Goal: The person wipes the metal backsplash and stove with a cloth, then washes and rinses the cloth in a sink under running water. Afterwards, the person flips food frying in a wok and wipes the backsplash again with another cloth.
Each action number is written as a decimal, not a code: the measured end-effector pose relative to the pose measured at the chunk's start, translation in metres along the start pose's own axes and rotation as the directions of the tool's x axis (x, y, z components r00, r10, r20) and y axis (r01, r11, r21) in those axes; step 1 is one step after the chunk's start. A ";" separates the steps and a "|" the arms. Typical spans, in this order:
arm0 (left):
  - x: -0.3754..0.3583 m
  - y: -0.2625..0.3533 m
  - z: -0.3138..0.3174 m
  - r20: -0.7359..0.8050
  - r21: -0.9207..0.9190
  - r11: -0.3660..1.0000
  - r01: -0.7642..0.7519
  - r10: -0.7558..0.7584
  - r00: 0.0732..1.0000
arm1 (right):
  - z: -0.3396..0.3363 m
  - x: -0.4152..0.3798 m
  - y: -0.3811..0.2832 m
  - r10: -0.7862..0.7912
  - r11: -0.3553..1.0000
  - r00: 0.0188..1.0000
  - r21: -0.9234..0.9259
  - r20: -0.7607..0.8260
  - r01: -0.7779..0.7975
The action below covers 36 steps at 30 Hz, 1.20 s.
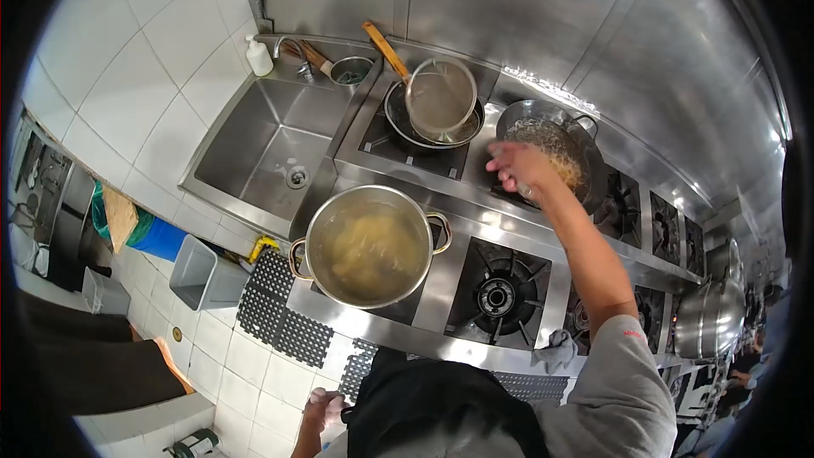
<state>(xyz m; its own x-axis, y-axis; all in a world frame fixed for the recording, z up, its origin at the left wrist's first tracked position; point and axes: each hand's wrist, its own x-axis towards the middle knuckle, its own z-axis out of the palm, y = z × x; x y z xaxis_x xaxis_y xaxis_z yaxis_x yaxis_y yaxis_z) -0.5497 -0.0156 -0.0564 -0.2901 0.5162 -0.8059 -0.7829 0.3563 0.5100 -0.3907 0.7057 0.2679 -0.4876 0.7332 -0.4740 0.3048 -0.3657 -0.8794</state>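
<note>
My right hand (pixel 519 168) is stretched over the left edge of a dark wok (pixel 598 171) on the back burners. Its fingers point left, slightly apart, and I see nothing in them. Inside the wok, pale golden food (pixel 564 161) sits in bubbling liquid. Down by the apron, my left hand (pixel 321 408) has its fingers curled; what they hold, if anything, I cannot make out. A large two-handled steel pot (pixel 315 276) of cloudy liquid with yellowish pieces stands at the front left. Behind it, a wooden-handled strainer (pixel 441 95) rests across a black pan (pixel 395 112).
A steel sink (pixel 254 148) with a tap (pixel 288 44) lies left of the stove. A bare burner (pixel 496 295) is right of the big pot. A grey cloth (pixel 555 351) hangs at the front edge. Steel pots (pixel 708 318) stand far right; a grey bin (pixel 203 276) is on the floor.
</note>
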 end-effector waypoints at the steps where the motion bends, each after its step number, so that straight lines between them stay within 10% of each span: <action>1: -0.001 -0.002 0.002 0.013 -0.021 1.000 0.015 -0.014 1.000 | -0.003 0.008 -0.011 -0.092 0.977 0.992 -0.198 -0.083 0.074; 3: -0.001 -0.007 0.002 0.026 -0.043 0.999 0.018 -0.017 1.000 | -0.012 0.029 -0.022 -0.400 0.740 0.904 -0.636 -0.151 0.221; 5: 0.001 -0.016 0.000 0.030 -0.046 0.999 -0.005 0.007 1.000 | -0.023 0.055 -0.019 -0.725 0.208 0.689 -0.948 0.016 0.240; 11: 0.018 -0.050 -0.046 0.106 0.008 0.994 0.112 -0.112 0.988 | -0.007 0.077 -0.006 -0.560 0.145 0.828 -0.987 -0.025 0.068; 12: 0.023 -0.051 -0.057 0.112 0.072 0.981 0.181 -0.188 0.976 | -0.009 0.074 -0.005 -0.595 0.159 0.803 -0.985 -0.037 0.072; 14: 0.015 -0.051 -0.042 0.261 0.512 0.766 -0.388 0.292 0.920 | -0.019 0.059 -0.001 -0.651 0.198 0.754 -0.978 -0.085 0.062; 17: 0.012 -0.042 -0.039 0.052 0.011 1.000 -0.003 0.003 0.999 | -0.076 0.004 0.004 -0.728 0.214 0.672 -0.976 -0.132 0.040; 25: -0.007 -0.006 -0.007 0.010 0.138 0.989 -0.045 0.044 0.999 | -0.224 -0.129 0.053 -0.377 0.748 0.688 -0.642 -0.619 -0.167; 30: 0.030 0.000 -0.025 -0.008 0.188 0.977 0.103 -0.104 0.995 | -0.301 -0.110 0.137 -0.384 0.624 0.777 -0.760 -0.500 -0.181; 36: 0.040 0.010 -0.030 0.156 0.114 0.991 0.076 -0.094 0.983 | -0.264 -0.129 0.124 0.115 0.978 0.815 -0.080 -0.568 -0.194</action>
<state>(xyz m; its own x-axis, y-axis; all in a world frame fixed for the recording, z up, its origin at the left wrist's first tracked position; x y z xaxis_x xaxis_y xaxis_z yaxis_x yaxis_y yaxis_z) -0.5856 -0.0150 -0.0929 -0.1258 0.5959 -0.7931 -0.7348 0.4811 0.4781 -0.0740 0.7165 0.2320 0.1020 0.8812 -0.4617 0.4583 -0.4535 -0.7644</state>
